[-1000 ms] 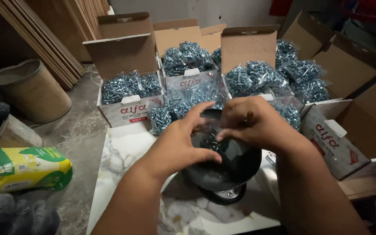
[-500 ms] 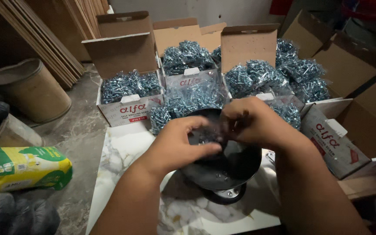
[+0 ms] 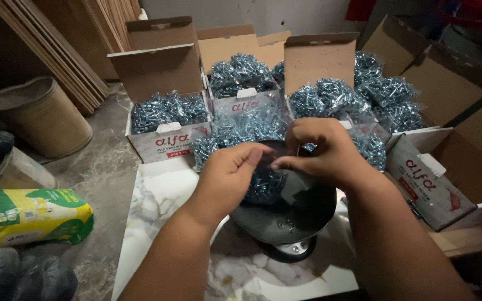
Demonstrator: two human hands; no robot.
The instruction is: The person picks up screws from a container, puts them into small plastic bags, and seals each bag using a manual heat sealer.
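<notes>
Nearest the camera, two bare forearms reach forward over a white marbled slab (image 3: pixel 157 217). On the slab sits a black pan (image 3: pixel 285 214) on a dark round base, a few loose screws lying in its bottom.

Left hand (image 3: pixel 227 173): fingers curled, thumb and forefinger pinching the top edge of a small clear bag of screws (image 3: pixel 264 184). Right hand (image 3: pixel 322 153): fingers bent inward, tips pinching the same top edge from the other side. Both hands meet above the pan; the bag hangs between them, its bottom low in the pan, whether resting there cannot be told.

Handling, as a judgement: the bag looks heavy for its size, the film thin and slippery, and the screw points could pierce it. Best held by the gathered neck above the screws, with support under the belly if lifted far.

Beyond the hands, a loose heap of filled bags (image 3: pixel 241 125) lies just behind the pan. Behind that, open cardboard boxes (image 3: pixel 165 120) stand packed with more such bags, flaps upright. An empty box (image 3: pixel 447 178) lies tipped at the right, close to the right forearm. Left, on the floor: a green and yellow sack (image 3: pixel 29 214), a tan drum (image 3: pixel 40 114), boards (image 3: pixel 57 44) leaning against the wall.
</notes>
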